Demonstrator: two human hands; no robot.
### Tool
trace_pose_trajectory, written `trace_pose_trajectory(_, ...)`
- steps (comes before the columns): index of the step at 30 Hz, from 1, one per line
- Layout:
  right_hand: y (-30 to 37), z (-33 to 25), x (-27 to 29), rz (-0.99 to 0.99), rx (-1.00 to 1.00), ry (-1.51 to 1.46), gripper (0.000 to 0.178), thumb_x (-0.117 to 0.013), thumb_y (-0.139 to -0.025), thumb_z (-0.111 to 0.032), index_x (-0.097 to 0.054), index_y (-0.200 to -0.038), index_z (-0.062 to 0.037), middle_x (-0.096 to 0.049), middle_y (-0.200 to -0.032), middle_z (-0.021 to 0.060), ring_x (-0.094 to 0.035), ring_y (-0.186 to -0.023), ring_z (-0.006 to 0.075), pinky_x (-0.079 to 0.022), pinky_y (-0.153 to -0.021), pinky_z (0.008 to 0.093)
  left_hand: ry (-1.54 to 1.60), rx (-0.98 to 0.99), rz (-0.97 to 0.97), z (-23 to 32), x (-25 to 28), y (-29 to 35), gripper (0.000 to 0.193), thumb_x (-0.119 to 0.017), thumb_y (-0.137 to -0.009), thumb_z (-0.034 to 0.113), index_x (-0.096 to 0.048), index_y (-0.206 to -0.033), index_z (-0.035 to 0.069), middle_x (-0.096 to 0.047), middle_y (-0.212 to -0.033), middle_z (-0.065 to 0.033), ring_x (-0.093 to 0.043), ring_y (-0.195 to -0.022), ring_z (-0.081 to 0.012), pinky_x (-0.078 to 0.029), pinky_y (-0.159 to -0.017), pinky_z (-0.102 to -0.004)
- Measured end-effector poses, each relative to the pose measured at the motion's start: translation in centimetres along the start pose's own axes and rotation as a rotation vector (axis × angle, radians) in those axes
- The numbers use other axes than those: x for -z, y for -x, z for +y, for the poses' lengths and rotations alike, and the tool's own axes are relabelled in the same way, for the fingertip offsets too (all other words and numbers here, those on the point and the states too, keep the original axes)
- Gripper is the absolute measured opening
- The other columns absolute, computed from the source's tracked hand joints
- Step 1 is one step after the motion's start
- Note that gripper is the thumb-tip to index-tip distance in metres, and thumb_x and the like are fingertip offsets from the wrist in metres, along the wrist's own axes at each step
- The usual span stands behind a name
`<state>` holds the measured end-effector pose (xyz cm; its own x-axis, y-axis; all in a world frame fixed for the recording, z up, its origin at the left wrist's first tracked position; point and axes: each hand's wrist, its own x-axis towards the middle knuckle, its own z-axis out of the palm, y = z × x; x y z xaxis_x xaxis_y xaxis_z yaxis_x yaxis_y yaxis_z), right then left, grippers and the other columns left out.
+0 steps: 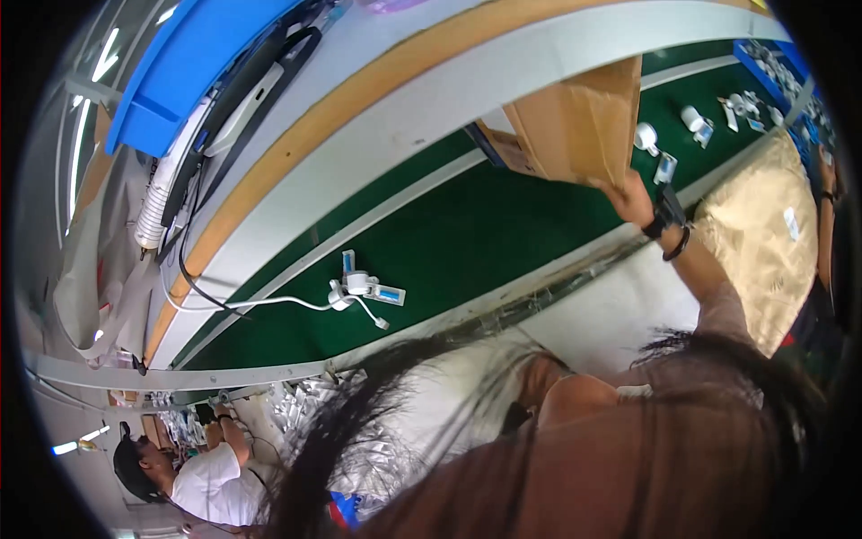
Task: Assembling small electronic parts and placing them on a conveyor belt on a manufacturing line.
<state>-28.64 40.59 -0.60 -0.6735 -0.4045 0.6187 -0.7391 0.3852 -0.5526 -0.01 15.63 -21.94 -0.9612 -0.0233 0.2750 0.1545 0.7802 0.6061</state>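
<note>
My right hand (628,199), with a black watch and a dark band on the wrist, grips the lower edge of a brown cardboard box (575,126). The box is tilted above a green conveyor belt (431,229), and its far side is partly hidden behind the white shelf edge. Just right of the box lies a white round device (646,136) with a small clear and blue packet beside it. Farther left on the belt sits a cluster of white round parts (350,287), with blue-marked packets and a white cable. My left hand is out of sight.
A wood-edged shelf (269,171) runs above the belt, holding a blue bin (189,72) and black cables. More white parts (696,124) lie along the belt. A beige sack (759,234) stands at right. A person in white (220,485) works at lower left; hair covers part of the foreground.
</note>
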Motion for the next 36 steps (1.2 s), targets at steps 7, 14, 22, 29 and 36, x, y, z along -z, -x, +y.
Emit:
trace_pose_trajectory(7, -16.6, 10.8, -5.3, -0.133, 0.035, 0.123, 0.03, -0.064, -0.086, -0.021, -0.059, -0.11, -0.0039, -0.062, -0.104, 0.0155, -0.059, -0.096, 0.0304, -0.047, -0.083, 0.0394, -0.131, -0.049, 0.09, -1.0, -1.7, -4.4, 0.041, -0.059, -0.077, 0.017, -0.056, -0.116, 0.006, -0.052, -0.125, -0.0149, -0.049, -0.115, -0.0338, -0.039, -0.094, -0.0504)
trace_pose_trajectory(14, -8.1, -3.4, -12.9, -1.106, 0.195, -0.626, 0.035, -0.065, -0.084, -0.032, -0.061, -0.099, -0.0013, -0.063, -0.091, 0.0134, -0.06, -0.084, 0.0269, -0.048, -0.075, 0.039, -0.153, -0.144, 0.013, 4.2, 0.2, 0.1, 0.039, -0.059, -0.079, 0.02, -0.057, -0.117, 0.01, -0.054, -0.124, -0.0145, -0.052, -0.114, -0.0328, -0.042, -0.091, -0.0502)
trace_pose_trajectory(22, 17.3, -14.7, 1.0, -0.881, -0.576, -0.543, 0.034, -0.062, -0.09, -0.03, -0.061, -0.113, -0.004, -0.066, -0.096, 0.0072, -0.061, -0.084, 0.0156, -0.049, -0.075, 0.0284, -0.124, -0.164, -0.048, 8.7, 3.7, 3.0, 0.047, -0.059, -0.073, 0.016, -0.055, -0.118, 0.004, -0.052, -0.125, -0.0164, -0.049, -0.116, -0.0366, -0.037, -0.097, -0.0502)
trace_pose_trajectory(29, 29.0, -24.1, 7.3, -0.625, -0.844, -0.399, 0.037, -0.063, -0.088, -0.033, -0.062, -0.111, -0.0033, -0.066, -0.097, 0.0142, -0.064, -0.087, 0.0229, -0.05, -0.077, 0.0328, -0.139, -0.319, -0.19, 10.9, 4.2, 2.6, 0.046, -0.06, -0.072, 0.009, -0.053, -0.117, 0.0, -0.051, -0.123, -0.0211, -0.047, -0.115, -0.0379, -0.036, -0.097, -0.0514)
trace_pose_trajectory(36, 44.4, -27.0, 9.7, 0.468, -1.283, -1.024, 0.028, -0.061, -0.091, -0.021, -0.06, -0.112, -0.0022, -0.066, -0.092, 0.0074, -0.064, -0.085, 0.0159, -0.052, -0.079, 0.0292, -0.241, -0.32, -0.185, 10.9, 3.0, 4.3, 0.05, -0.054, -0.077, 0.014, -0.047, -0.125, -0.003, -0.049, -0.125, -0.0244, -0.042, -0.119, -0.0411, -0.033, -0.103, -0.0501)
